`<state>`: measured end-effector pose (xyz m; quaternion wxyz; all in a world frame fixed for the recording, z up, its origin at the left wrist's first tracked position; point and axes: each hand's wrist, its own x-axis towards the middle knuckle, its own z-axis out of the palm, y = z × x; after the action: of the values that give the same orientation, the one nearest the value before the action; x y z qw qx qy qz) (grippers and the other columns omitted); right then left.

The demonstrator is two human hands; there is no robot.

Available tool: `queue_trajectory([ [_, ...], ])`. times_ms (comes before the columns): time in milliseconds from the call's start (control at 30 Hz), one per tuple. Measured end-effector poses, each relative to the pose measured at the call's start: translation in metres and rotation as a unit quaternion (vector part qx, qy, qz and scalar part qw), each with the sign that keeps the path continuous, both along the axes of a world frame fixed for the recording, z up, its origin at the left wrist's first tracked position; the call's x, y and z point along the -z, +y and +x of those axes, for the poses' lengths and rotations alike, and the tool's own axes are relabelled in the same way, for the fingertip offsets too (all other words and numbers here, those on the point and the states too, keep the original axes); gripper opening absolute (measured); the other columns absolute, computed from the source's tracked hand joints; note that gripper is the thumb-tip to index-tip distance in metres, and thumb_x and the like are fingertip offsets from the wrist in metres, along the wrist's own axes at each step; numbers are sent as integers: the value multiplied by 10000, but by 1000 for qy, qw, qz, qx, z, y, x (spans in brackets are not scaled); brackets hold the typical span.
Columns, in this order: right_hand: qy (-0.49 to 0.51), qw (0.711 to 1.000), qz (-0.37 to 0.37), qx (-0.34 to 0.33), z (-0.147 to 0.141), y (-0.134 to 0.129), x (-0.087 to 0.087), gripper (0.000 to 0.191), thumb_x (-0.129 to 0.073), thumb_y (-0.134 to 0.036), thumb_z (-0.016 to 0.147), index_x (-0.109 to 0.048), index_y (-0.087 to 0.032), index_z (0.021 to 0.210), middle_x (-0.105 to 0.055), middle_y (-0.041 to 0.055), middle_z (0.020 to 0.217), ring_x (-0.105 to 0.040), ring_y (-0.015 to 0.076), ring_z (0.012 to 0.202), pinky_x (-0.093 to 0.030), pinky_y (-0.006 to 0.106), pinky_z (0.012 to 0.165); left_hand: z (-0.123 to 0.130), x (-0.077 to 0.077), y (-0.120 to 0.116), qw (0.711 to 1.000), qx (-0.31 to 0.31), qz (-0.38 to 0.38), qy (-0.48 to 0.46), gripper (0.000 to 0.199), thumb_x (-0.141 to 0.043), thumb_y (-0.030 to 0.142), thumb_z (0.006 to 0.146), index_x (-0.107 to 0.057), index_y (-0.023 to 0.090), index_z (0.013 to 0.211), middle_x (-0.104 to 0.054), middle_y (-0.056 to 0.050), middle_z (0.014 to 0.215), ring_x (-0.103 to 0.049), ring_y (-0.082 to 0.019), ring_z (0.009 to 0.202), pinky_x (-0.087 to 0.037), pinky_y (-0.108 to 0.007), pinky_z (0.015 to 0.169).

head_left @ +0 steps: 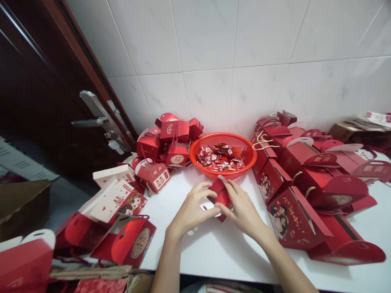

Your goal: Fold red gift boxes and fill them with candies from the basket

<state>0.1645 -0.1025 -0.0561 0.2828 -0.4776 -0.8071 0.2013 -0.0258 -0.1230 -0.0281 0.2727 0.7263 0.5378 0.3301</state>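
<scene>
A small red paper gift box (pixel 223 196) is between my hands over the white table, in front of the basket. My left hand (pixel 194 207) grips its left side, fingers curved over the top and thumb near the front edge. On the right side, my right hand (pixel 243 210) holds the box with fingers along its upper edge and thumb across the front. The two thumbs nearly meet. A pale flap with a hole shows under my left fingers. Just beyond stands a red plastic basket (pixel 193 156) with many small red-wrapped candies (pixel 218 156) inside.
Red gift boxes (pixel 175 132) are piled behind on the left. More boxes (pixel 131 236) stand front left, some cream-coloured. Rows of larger red boxes (pixel 296 219) fill the right side. A tiled wall (pixel 207 93) closes the back; a dark door (pixel 39 77) is at left.
</scene>
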Motion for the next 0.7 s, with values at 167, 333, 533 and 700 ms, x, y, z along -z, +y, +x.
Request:
queue_trajectory([
  [167,134,990,-38,2,3,-2,-2,609,-574,-469,933,-454,-211,1472,-558,138,1436,-545,291,1320,-464,451,1076,3,-6,-1,999,31,-27,24,619,-743,174,708,-608,210,1311,-500,-117,1478,-484,-289,1364,-415,-414,1130],
  [333,139,989,-39,37,5,-4,-5,451,-532,-473,955,-619,-196,1300,-653,140,1292,-619,302,1211,-499,435,1003,14,-5,1,1000,2,1,29,405,-620,109,777,-650,210,1167,-602,-100,1337,-555,-260,1272,-440,-400,1082],
  [533,76,996,-47,23,10,-6,-11,337,-534,-406,971,-703,-192,1170,-665,138,1168,-668,280,1051,-503,409,931,14,-8,0,1000,22,2,21,334,-570,52,726,-598,221,1013,-639,-35,1107,-609,-209,1044,-476,-331,920],
  [700,74,995,-61,30,11,-4,-15,294,-549,-388,962,-731,-167,1026,-687,113,978,-675,253,873,-507,362,806,14,-11,1,999,-11,-3,40,182,-543,71,729,-476,220,810,-570,-1,913,-568,-193,889,-456,-315,816],
])
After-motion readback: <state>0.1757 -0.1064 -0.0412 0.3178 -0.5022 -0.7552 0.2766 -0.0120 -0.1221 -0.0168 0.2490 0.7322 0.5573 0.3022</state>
